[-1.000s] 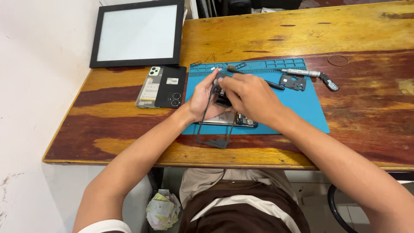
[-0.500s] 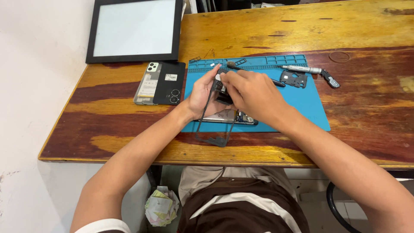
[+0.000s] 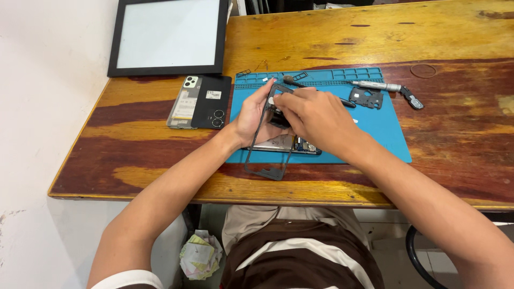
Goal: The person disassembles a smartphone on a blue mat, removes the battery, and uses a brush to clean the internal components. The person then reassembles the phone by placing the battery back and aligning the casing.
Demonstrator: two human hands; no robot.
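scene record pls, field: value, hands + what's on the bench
left hand: holds the dark phone frame by its upper left edge
right hand: fingers pinch at the top of the frame
frame: lifted, tilted, lower end over the table edge
under frame: opened phone body flat on blue mat
mat, far side: dark bracket part, silver screwdriver, dark-handled tool
left of mat: two phones lying backs up, side by side
far left: black-framed panel
surface: wooden table
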